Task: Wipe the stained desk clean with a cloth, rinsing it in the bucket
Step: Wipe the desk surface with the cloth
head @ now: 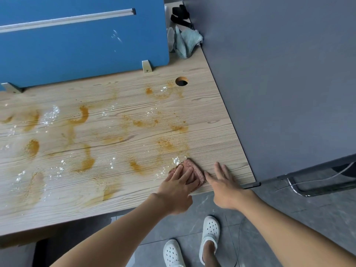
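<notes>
Straight-fingered left hand presses a pink cloth on the orange-stained desk; right hand, fingers spread, holds nothing.

Place: an office workstation, seen from above.
Desk: a pale wood-grain desk with a round cable hole near its back corner.
Screen: a blue divider panel carrying a metal rail, standing on the desktop on metal brackets.
Surround: a grey partition wall at the right, a grey tiled floor and a chrome furniture leg.
</notes>
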The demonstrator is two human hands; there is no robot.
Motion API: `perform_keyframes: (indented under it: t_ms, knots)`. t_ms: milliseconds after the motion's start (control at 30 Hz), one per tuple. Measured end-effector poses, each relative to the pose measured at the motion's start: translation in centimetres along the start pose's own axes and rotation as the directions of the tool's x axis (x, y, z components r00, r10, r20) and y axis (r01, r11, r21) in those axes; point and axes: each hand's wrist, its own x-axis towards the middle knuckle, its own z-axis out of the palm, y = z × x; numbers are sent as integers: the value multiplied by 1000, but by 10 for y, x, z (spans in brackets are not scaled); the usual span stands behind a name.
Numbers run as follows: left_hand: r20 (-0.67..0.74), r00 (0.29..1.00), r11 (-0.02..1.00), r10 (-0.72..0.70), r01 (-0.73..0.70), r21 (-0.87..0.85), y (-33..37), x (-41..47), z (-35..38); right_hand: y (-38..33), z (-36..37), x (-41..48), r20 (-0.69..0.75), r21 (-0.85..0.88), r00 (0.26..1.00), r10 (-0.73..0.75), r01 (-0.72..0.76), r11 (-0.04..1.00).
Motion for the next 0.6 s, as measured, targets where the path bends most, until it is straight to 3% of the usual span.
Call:
perform_keyframes:
  t_ms: [233,467,600]
  knots:
    - [62,998,999,-15,12,41,-5,-15,6,1,-3,2,2,26,1000,-19,19,999]
    - [27,1000,1000,-3,2,30,-3,8,-12,4,-5,2,6,14,999,-36,36,999]
    - [37,998,999,-54,54,-7,-5,-6,-3,12,-27,6,-122,-59,989,-85,79,995]
